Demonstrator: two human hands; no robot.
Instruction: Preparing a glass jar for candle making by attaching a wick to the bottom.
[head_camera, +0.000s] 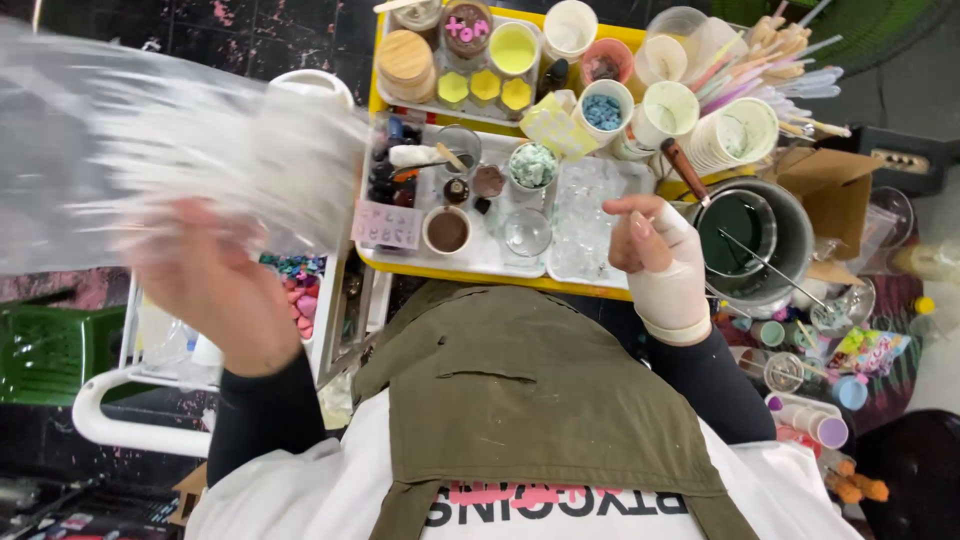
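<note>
Seen from above our own olive apron (520, 400), our left hand (215, 290) is raised and blurred, fingers curled up around the lower edge of a clear plastic bag (170, 150) that spreads wide above and to both sides of them; how tightly they grip it we cannot tell. Our right hand (655, 250), wrapped in a pale bandage across palm and wrist, hovers with fingers bent loosely inward and thumb near the forefinger, holding nothing. Just beyond those fingertips lies a clear mould tray (590, 215) on the yellow table (500, 278); to their right stands a steel pot (775, 235) of dark green liquid. Farther past the fingers, cups of coloured material (603, 110) and a bundle of sticks (770, 55) crowd the table's far end.
</note>
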